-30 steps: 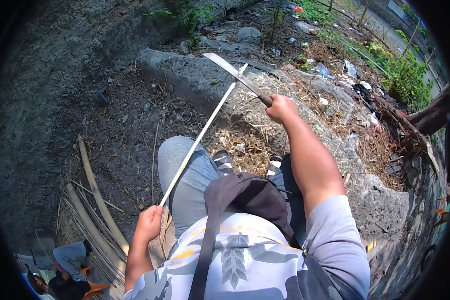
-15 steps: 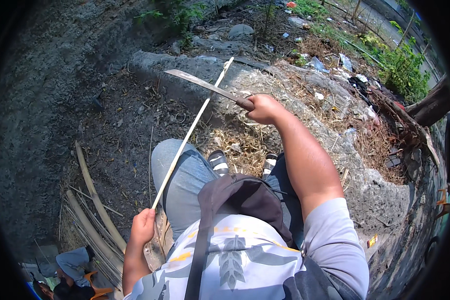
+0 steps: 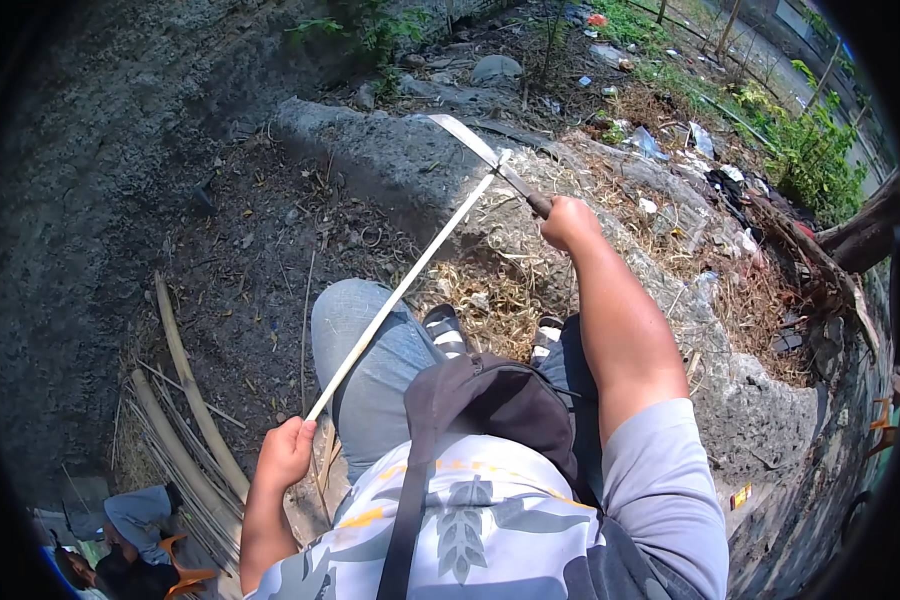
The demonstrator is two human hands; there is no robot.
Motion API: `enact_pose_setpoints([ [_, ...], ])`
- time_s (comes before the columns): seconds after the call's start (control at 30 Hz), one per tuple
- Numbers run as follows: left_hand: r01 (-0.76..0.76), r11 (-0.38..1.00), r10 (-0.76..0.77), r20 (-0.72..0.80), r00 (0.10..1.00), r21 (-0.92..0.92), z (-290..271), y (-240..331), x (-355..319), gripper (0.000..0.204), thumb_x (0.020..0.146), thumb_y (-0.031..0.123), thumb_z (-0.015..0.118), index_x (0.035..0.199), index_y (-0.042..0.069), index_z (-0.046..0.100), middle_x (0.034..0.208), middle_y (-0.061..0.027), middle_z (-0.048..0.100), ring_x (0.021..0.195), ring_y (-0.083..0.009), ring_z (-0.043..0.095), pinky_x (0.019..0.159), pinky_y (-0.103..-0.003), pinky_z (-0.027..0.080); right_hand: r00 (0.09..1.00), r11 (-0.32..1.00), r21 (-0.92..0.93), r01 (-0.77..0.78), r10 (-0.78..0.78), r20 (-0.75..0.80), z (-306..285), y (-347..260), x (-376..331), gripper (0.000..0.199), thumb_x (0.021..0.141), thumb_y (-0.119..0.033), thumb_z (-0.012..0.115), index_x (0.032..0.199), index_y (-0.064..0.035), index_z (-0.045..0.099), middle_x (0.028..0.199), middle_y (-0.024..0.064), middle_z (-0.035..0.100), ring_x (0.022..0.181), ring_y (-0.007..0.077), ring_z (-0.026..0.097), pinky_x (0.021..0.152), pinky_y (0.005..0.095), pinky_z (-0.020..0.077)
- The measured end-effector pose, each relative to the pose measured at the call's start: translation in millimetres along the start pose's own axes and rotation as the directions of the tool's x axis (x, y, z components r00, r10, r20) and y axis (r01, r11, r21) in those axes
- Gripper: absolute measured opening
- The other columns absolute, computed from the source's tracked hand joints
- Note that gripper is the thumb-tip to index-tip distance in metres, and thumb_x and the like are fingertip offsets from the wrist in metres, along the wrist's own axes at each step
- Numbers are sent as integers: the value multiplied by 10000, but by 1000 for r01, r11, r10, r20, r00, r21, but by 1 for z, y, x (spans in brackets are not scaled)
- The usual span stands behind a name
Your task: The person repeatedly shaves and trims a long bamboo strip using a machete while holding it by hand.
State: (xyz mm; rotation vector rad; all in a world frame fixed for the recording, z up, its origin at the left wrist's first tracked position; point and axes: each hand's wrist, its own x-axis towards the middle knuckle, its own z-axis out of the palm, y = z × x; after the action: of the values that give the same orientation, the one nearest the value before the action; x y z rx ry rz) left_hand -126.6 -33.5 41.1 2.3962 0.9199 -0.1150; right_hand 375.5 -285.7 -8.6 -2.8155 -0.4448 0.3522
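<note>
My left hand [image 3: 288,450] is closed around the lower end of a long, pale strip that looks like split bamboo [image 3: 403,288]. The strip slants up and to the right across my left knee. My right hand [image 3: 571,224] grips the dark handle of a machete [image 3: 465,139], whose blade points up and left. Near the strip's far tip, blade and strip cross and seem to touch. Dry, curled shavings [image 3: 485,295] lie on the ground beyond my sandalled feet.
Bamboo poles and thin strips [image 3: 185,440] lie at my left. A person in grey trousers [image 3: 140,520] is near an orange chair [image 3: 185,570] at the lower left. Ahead is a rough concrete ledge [image 3: 370,150]; litter and a tree trunk [image 3: 865,225] are on the right.
My right hand has moved right and slightly nearer with the machete, now crossing close to the strip's far end. The strip's far end has swung right. My left hand has stayed nearly in place.
</note>
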Motion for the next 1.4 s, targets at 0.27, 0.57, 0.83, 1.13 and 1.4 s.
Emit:
enact_pose_setpoints([
  [0.27, -7, 999, 9, 75, 997, -33, -1, -3, 2, 455, 1056, 359, 538, 777, -1, 528, 617, -153, 486, 569, -222, 447, 562, -399, 423, 972, 862, 506, -22, -100, 212, -9, 8, 13, 314, 734, -254, 747, 931, -25, 664, 766, 112, 684, 689, 224, 663, 657, 382, 524],
  [0.57, 33, 995, -28, 57, 998, -92, 9, -2, -2, 457, 1055, 360, 544, 764, 10, 507, 588, -100, 446, 566, -158, 409, 536, -376, 399, 898, 907, -7, 422, -416, 144, -23, -23, -20, 293, 782, -154, 645, 1061, -148, 732, 1030, 147, 737, 1011, 343, 696, 889, 457, 550],
  [0.83, -50, 998, 50, 6, 999, 30, 11, -8, 1, 434, 1043, 355, 546, 786, 6, 517, 633, -228, 520, 564, -417, 513, 549, -458, 421, 776, 758, -223, 613, -631, -15, -11, -21, -22, 136, 754, -142, 660, 886, -146, 689, 835, 115, 721, 864, 355, 708, 790, 473, 555],
  [1.13, -62, 992, 55, 63, 997, 114, -2, 6, 11, 430, 1029, 364, 549, 784, 10, 537, 703, -265, 583, 680, -498, 581, 582, -527, 438, 999, 998, 53, -36, 36, 2, -10, 26, 9, 322, 817, -226, 614, 1107, -122, 709, 1148, 189, 714, 1091, 364, 676, 955, 461, 521],
  [1.4, -45, 988, 44, 7, 999, 147, 12, 1, 10, 404, 1026, 360, 553, 796, 28, 538, 701, -258, 591, 691, -503, 585, 588, -546, 436, 938, 697, 701, -150, -124, 324, -9, 34, 24, 242, 762, -193, 761, 816, -42, 580, 678, 43, 596, 534, 142, 561, 515, 332, 453],
])
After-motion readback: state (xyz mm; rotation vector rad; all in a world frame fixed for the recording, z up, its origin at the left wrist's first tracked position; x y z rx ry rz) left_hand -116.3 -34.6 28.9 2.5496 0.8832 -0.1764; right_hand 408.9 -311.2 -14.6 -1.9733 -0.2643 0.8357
